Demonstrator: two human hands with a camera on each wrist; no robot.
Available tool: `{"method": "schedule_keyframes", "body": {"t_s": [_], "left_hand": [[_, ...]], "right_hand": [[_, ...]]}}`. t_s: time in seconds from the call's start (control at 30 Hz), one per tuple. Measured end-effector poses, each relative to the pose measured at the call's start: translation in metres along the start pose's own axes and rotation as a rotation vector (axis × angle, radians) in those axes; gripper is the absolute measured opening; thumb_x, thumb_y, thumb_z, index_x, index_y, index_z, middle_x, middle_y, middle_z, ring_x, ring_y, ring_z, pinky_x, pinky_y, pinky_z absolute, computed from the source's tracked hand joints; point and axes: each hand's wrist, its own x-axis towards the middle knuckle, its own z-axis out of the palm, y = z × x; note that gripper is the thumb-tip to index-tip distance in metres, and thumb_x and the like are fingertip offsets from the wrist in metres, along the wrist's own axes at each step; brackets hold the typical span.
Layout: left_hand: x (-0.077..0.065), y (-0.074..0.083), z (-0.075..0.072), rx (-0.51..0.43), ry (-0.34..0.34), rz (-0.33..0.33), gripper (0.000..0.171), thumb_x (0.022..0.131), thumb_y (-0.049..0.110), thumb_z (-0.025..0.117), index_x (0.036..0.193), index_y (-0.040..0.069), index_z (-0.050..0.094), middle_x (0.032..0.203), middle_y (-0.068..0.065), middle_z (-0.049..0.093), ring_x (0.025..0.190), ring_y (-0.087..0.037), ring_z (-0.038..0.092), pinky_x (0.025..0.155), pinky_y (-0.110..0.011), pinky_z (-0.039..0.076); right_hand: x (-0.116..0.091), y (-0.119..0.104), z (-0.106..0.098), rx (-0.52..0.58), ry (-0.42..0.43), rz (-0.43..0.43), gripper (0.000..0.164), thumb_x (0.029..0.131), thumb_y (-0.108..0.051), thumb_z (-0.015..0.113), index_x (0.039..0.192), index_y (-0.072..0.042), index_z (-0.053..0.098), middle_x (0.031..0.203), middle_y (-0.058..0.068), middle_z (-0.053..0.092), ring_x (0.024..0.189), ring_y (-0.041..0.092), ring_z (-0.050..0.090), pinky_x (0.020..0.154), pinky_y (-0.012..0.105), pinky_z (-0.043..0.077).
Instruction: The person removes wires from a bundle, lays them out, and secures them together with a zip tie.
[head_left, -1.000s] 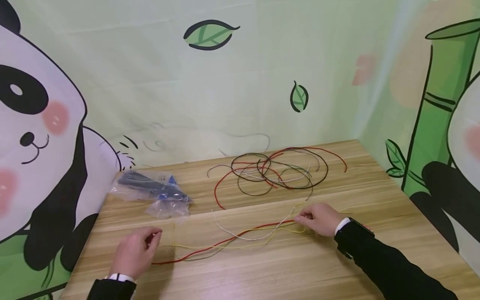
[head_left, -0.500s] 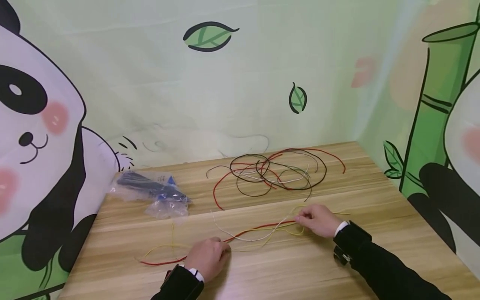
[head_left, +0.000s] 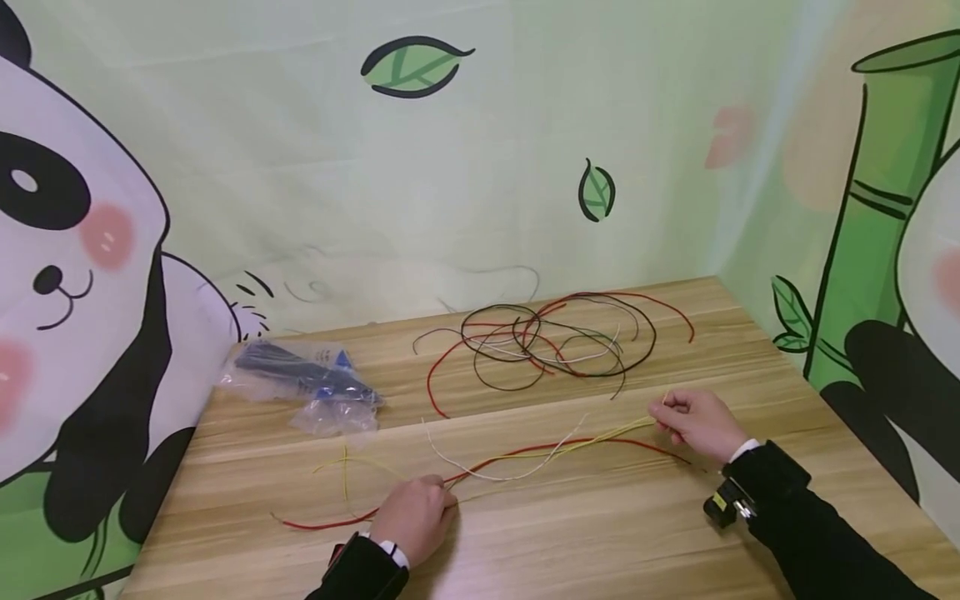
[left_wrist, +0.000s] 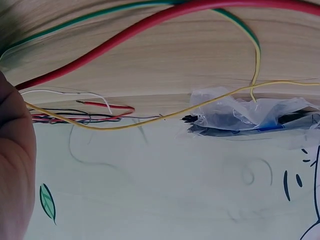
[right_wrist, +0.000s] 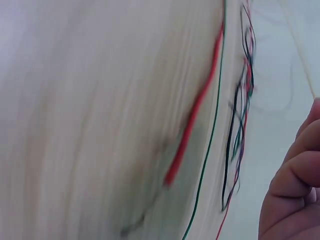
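Red insulation is sheathing the long, thick wire (left_wrist: 120, 36) that is lying in a gentle wave across the pale wood-grain tabletop (head_left: 562, 533), its loose right end resting near the bare right hand (head_left: 701, 425). That hand's thumb and fingers are pinching the slim yellow wires (head_left: 628, 427), lifting their ends above the wood, probably because strands so thin are easier to separate when raised. The bare left hand (head_left: 414, 515) is resting over the red and yellow wires, apparently pinning them against any pull; its fingertips are hidden, so whether they are grasping or only pressing I cannot tell. A curved white wire (head_left: 495, 479) is crossing the red one between the hands, ungripped. Farther back, a looped tangle of black, red and white wires (head_left: 527, 336) and a clear plastic bag (head_left: 337, 415) are sitting apart, perhaps leaving working room in front.
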Motion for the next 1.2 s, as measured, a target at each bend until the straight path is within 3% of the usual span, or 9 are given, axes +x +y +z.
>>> {"method": "schedule_keyframes", "body": {"t_s": [0.17, 0.3, 0.5, 0.6, 0.7, 0.9, 1.2], "left_hand": [[0.000, 0.000, 0.000, -0.019, -0.004, -0.007, 0.016, 0.077, 0.010, 0.074, 0.064, 0.016, 0.068, 0.062, 0.006, 0.047, 0.056, -0.009, 0.051, 0.049, -0.028, 0.042], [-0.001, 0.001, 0.000, -0.046, 0.005, -0.024, 0.015, 0.078, 0.010, 0.073, 0.065, 0.016, 0.068, 0.062, 0.007, 0.047, 0.055, -0.008, 0.049, 0.049, -0.027, 0.041], [-0.001, 0.001, 0.001, -0.083, -0.003, -0.046, 0.011, 0.082, 0.014, 0.071, 0.071, 0.016, 0.070, 0.065, 0.008, 0.050, 0.057, -0.005, 0.048, 0.052, -0.026, 0.044], [0.000, 0.002, 0.002, -0.101, 0.009, -0.040, 0.006, 0.083, 0.016, 0.071, 0.077, 0.015, 0.072, 0.068, 0.007, 0.054, 0.060, -0.005, 0.050, 0.054, -0.025, 0.045], [0.001, 0.003, 0.002, -0.114, 0.037, -0.023, 0.002, 0.083, 0.016, 0.072, 0.083, 0.015, 0.074, 0.072, 0.006, 0.056, 0.062, -0.005, 0.052, 0.056, -0.025, 0.047], [0.002, 0.006, 0.002, -0.147, 0.101, 0.006, 0.011, 0.083, 0.016, 0.073, 0.091, 0.009, 0.075, 0.077, 0.003, 0.063, 0.065, -0.006, 0.058, 0.059, -0.024, 0.050], [0.001, 0.006, -0.003, -0.199, 0.145, 0.009, 0.008, 0.082, 0.013, 0.073, 0.089, 0.008, 0.074, 0.076, 0.004, 0.063, 0.064, -0.003, 0.056, 0.058, -0.022, 0.048]], "right_hand": [[-0.004, 0.010, -0.022, 0.000, 0.065, 0.084, 0.035, 0.097, -0.027, 0.059, 0.094, 0.008, 0.060, 0.079, 0.007, 0.062, 0.059, 0.010, 0.053, 0.054, 0.026, 0.046], [-0.006, 0.016, -0.030, -0.042, 0.084, 0.100, 0.032, 0.096, -0.025, 0.061, 0.094, 0.007, 0.061, 0.080, 0.004, 0.063, 0.060, 0.009, 0.053, 0.054, 0.025, 0.046], [-0.007, 0.024, -0.023, -0.082, 0.021, 0.105, 0.025, 0.094, -0.021, 0.062, 0.093, 0.005, 0.063, 0.077, 0.002, 0.058, 0.060, 0.013, 0.054, 0.054, 0.024, 0.044], [-0.007, 0.025, -0.018, -0.077, -0.025, 0.129, 0.025, 0.094, -0.020, 0.061, 0.084, 0.003, 0.061, 0.073, 0.002, 0.057, 0.059, 0.013, 0.053, 0.051, 0.023, 0.041], [-0.007, 0.025, -0.014, -0.096, -0.041, 0.156, 0.029, 0.093, -0.022, 0.062, 0.076, 0.000, 0.059, 0.066, 0.000, 0.054, 0.055, 0.013, 0.053, 0.047, 0.023, 0.037], [-0.006, 0.031, -0.012, -0.190, -0.030, 0.184, 0.037, 0.093, -0.032, 0.061, 0.067, -0.006, 0.058, 0.058, -0.003, 0.051, 0.050, 0.013, 0.050, 0.044, 0.025, 0.034], [-0.012, 0.022, -0.018, -0.386, -0.044, 0.158, 0.056, 0.097, -0.048, 0.048, 0.059, -0.009, 0.060, 0.053, -0.003, 0.048, 0.050, 0.015, 0.041, 0.049, 0.027, 0.030]]}}
